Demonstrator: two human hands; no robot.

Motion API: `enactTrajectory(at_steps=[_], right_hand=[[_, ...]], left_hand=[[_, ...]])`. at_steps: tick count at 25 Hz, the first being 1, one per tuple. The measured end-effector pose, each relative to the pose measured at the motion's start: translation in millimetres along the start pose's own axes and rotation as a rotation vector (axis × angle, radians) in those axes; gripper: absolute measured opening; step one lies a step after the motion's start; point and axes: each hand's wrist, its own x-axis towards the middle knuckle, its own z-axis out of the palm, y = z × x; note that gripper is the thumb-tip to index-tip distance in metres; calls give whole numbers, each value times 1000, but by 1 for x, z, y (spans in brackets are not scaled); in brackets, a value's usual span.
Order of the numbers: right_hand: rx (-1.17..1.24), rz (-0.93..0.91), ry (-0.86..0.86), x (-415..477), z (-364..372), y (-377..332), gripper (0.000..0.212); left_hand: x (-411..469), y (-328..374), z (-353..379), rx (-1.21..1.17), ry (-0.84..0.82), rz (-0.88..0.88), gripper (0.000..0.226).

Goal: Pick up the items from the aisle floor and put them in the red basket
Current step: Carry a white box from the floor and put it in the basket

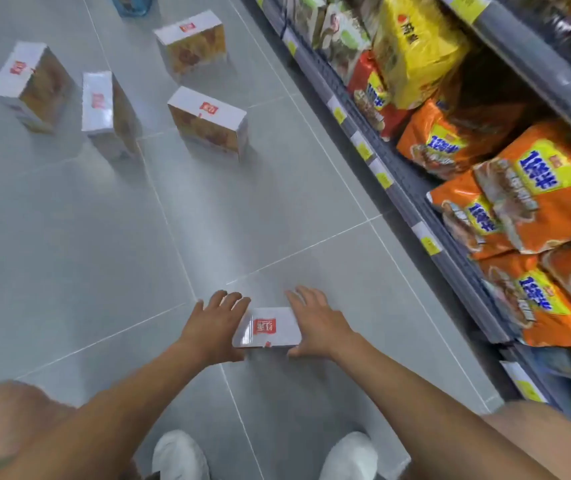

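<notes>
A white box with a red label [267,328] stands on the grey floor just ahead of my feet. My left hand [214,325] presses against its left end and my right hand [313,323] against its right end, so both hands clamp it between them. Farther up the aisle stand several more boxes of the same kind: one at the far left [31,85], one beside it [107,114], one in the middle [209,124] and one behind that [192,43]. No red basket is in view.
A shelf unit [398,188] runs along the right side, filled with orange and yellow noodle packs [533,199]. A blue item [131,3] sits at the top edge. My white shoes [180,455] are at the bottom.
</notes>
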Motion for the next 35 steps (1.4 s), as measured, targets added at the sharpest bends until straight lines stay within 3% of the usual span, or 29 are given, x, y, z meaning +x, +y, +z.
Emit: enactTrajectory(at_steps=[8, 11, 15, 21, 30, 35], right_hand=[[-153, -1, 24, 54, 73, 7, 109], [-130, 10, 65, 56, 74, 6, 90], [-105, 15, 77, 36, 47, -2, 88], [-104, -22, 87, -46, -65, -29, 88], [-91, -130, 113, -241, -339, -113, 86], [-130, -171, 172, -328, -459, -139, 86]], left_hand=[[44, 5, 69, 109, 34, -22, 85], [43, 6, 64, 98, 52, -7, 74], [24, 11, 23, 122, 53, -6, 66], [-46, 28, -97, 140, 38, -14, 68], [-219, 61, -395, 116, 85, 7, 78], [-290, 88, -525, 147, 152, 0, 86]])
